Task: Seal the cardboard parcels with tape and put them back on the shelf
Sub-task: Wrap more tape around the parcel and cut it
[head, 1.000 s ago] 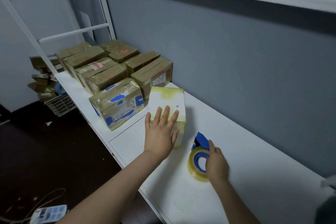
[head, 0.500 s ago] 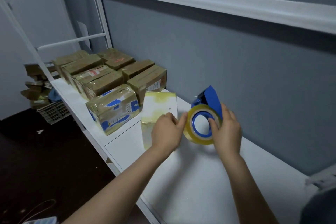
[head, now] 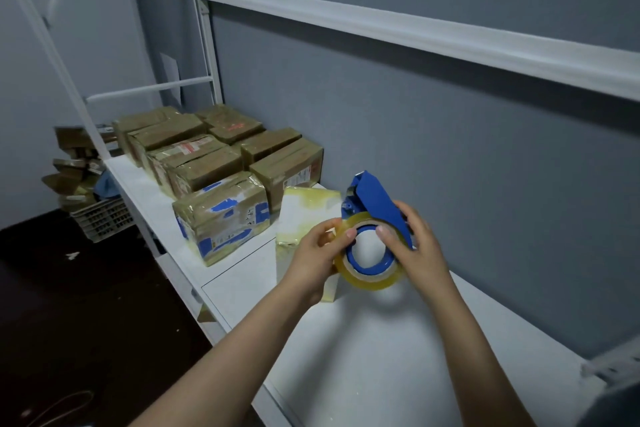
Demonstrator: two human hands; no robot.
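Glossy, clear yellowish film on the roll of tape (head: 369, 282), wound on a smooth blue plastic dispenser (head: 375, 198). Brown cardboard on the parcels (head: 207, 170), shiny under tape. Torn blue patches and paper labels on the nearest box (head: 221, 215). Smooth white wrapping, slick with yellowed tape at the edges, on the pale parcel (head: 304, 208). Matt, smooth white on the shelf (head: 381, 357). White painted metal for the rail (head: 415, 33). Matt grey wall (head: 485, 201). Gridded plastic crate (head: 104, 220).

Dim, bluish, soft-focus — wide-angle bending at edges.
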